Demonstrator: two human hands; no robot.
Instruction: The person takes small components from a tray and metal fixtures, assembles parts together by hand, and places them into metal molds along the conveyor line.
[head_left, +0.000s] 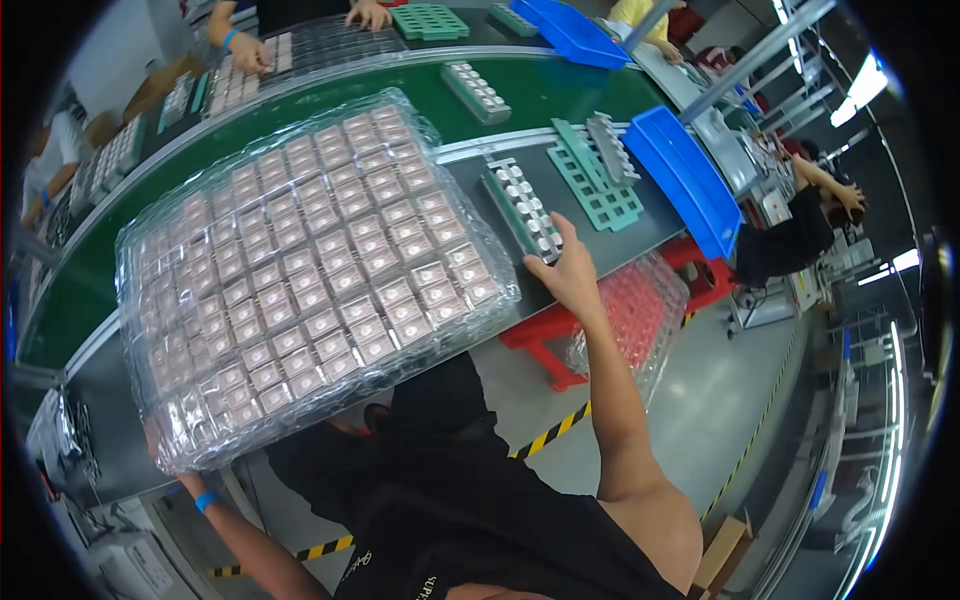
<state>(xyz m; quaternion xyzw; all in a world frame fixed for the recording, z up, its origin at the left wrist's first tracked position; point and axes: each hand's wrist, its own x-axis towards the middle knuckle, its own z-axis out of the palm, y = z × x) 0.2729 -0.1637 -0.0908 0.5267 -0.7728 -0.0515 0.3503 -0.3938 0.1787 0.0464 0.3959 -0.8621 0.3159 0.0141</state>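
Note:
A large clear plastic tray [320, 260] with rows of small pinkish square parts lies at a slant over the near table and the green belt. My left hand [165, 450] is at its lower left corner, mostly hidden behind the plastic, with a blue band on the wrist. To the right of the tray, my right hand [566, 262] has its thumb and fingers around the near end of a green strip holder [522, 210] topped with white and silver pieces. Beyond this hand lie a flat green slotted frame [590, 180] and a second strip of pieces [612, 148].
Blue bins [685, 180] stand at the table's right end and across the belt [560, 90]. Another strip holder [476, 92] rests on the belt. A co-worker's hands [250, 52] are at trays opposite. A red stool [545, 335] and stacked plastic trays [635, 320] are below right.

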